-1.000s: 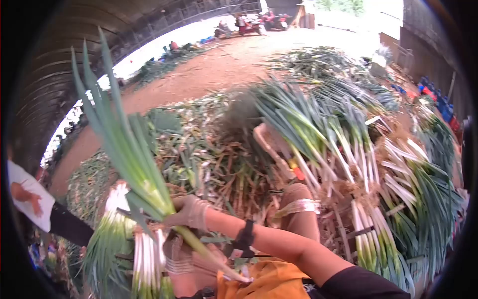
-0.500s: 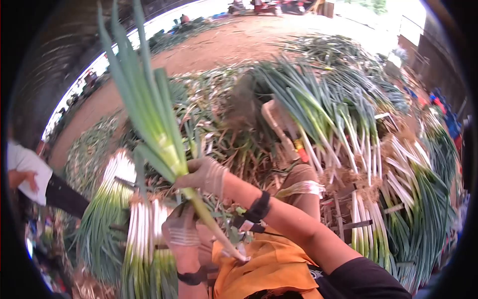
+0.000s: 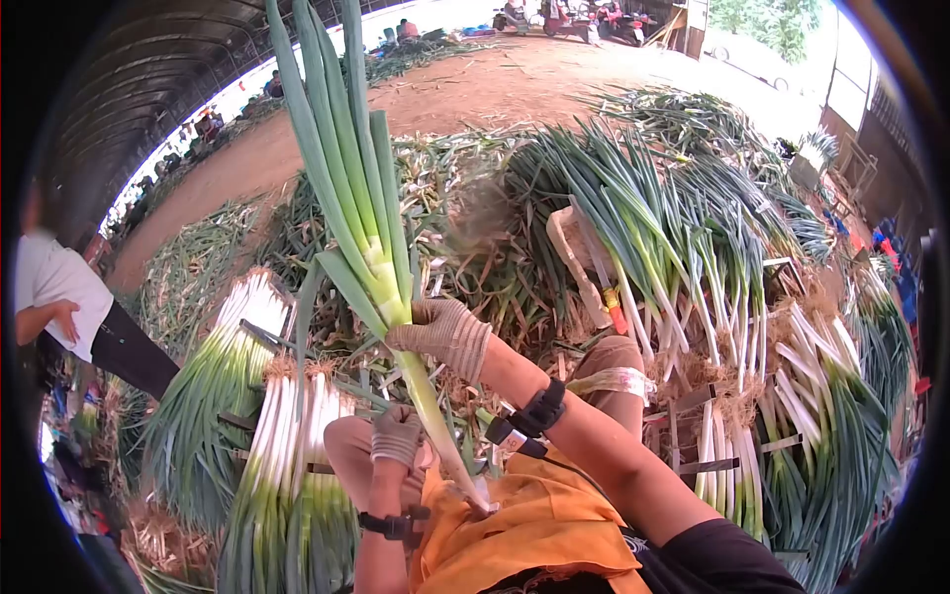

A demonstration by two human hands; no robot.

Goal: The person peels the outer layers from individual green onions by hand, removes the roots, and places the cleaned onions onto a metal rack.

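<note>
My gloved right hand is wrapped round the stalk of a large leek-like green onion. Its leaves fan upward, and its pale root end rests against my orange apron. Lower and to the left, my gloved left hand is beside the stalk, apart from it, near my knee. Its fingers look curled at a strip of leaf; what they hold is hard to make out.
Trimmed onions lie in bundles at the left, lower left and right. More onions lean ahead near a pale stool-like object. Leaf waste covers the ground. A person stands at far left.
The view has shifted, so the scene sits differently in it. My left hand has moved from under my right hand, beside the stalk, to lower by my knee. My right hand keeps its grip.
</note>
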